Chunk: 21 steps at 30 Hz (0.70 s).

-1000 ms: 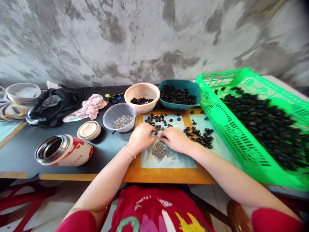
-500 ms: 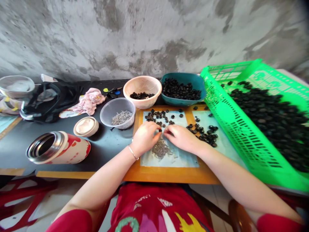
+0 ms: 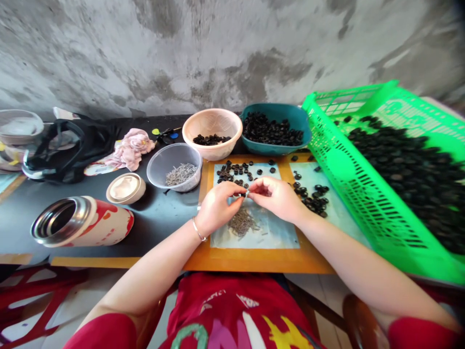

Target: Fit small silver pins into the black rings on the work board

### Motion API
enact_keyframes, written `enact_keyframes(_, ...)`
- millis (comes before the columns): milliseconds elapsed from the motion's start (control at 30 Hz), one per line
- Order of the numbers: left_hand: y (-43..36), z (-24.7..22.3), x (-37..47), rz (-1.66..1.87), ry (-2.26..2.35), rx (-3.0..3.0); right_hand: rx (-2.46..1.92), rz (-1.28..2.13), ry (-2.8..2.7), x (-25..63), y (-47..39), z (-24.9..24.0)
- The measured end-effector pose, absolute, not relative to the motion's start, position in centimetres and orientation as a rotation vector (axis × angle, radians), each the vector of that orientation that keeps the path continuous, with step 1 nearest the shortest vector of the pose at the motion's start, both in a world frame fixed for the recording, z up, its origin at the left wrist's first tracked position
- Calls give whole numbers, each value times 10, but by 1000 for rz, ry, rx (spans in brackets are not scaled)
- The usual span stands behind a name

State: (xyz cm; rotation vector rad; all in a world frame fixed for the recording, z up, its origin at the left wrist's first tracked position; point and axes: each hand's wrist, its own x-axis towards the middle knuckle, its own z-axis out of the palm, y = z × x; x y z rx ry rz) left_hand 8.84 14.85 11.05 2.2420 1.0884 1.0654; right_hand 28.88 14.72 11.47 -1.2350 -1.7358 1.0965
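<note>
My left hand (image 3: 221,201) is closed in a pinch on a small round black piece (image 3: 242,195), mostly covered by the fingertips. Against it, the fingertips of my right hand (image 3: 274,196) pinch a thin light metal pin (image 3: 247,192); the two hands meet here. Just below them lies a heap of small metal pins (image 3: 241,224) on a pale blue sheet (image 3: 279,237). Loose round black pieces (image 3: 238,169) are scattered on the sheet beyond my fingers. More black pieces (image 3: 316,201) lie to the right of my right hand.
A clear bowl of pins (image 3: 154,167), a pink bowl (image 3: 232,123) and a teal basin (image 3: 276,149) stand behind, both latter holding black pieces. A large green crate (image 3: 348,194) fills the right. Left are an open thermos (image 3: 105,223), its lid (image 3: 138,191) and a pink cloth (image 3: 131,148).
My right hand has moved up and left, bringing a pin to the black piece held by my left hand. The fingertips now meet. The view has shifted slightly.
</note>
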Motion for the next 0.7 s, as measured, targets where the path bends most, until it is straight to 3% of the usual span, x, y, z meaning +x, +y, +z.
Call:
enact_keyframes(200, 147, 109, 90, 1084, 1060, 2236, -1166, 1093, -1735, 289, 146, 113)
enact_keyframes(500, 145, 107, 87, 1037, 1006, 2441, -1157, 535, -2091, 289, 131, 121)
enact_keyframes(700, 141, 108, 89, 934, 1041, 2385, -1119, 467, -2133, 290, 132, 118)
